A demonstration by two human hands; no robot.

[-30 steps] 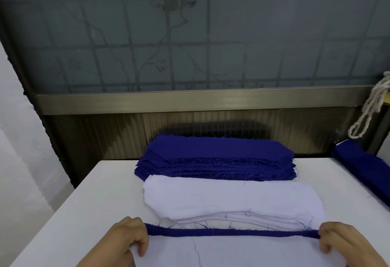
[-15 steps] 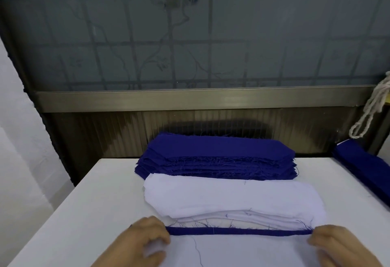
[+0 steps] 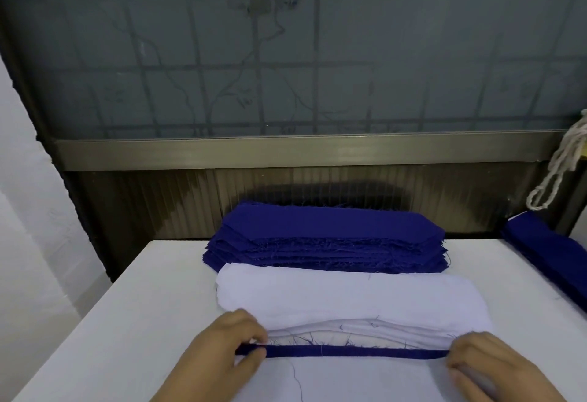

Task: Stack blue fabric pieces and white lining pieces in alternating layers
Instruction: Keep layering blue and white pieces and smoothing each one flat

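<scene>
A pile of blue fabric pieces (image 3: 327,238) lies at the far middle of the white table (image 3: 152,300). In front of it lies a pile of white lining pieces (image 3: 349,298). Nearest me is the layered stack: a white lining piece (image 3: 349,379) on top, with a strip of a blue piece (image 3: 355,351) showing along its far edge. My left hand (image 3: 219,357) pinches the stack's left end at the blue strip. My right hand (image 3: 495,370) grips the right end, fingers curled over the edge.
A second pile of blue pieces (image 3: 552,252) lies at the table's right edge. A white rope (image 3: 562,163) hangs at the right. A window sill and frosted pane stand close behind the table. The table's left edge drops off.
My left hand slid inward to the right along the blue strip and now pinches its end. My right hand shifted slightly inward, so the visible blue strip is shorter.
</scene>
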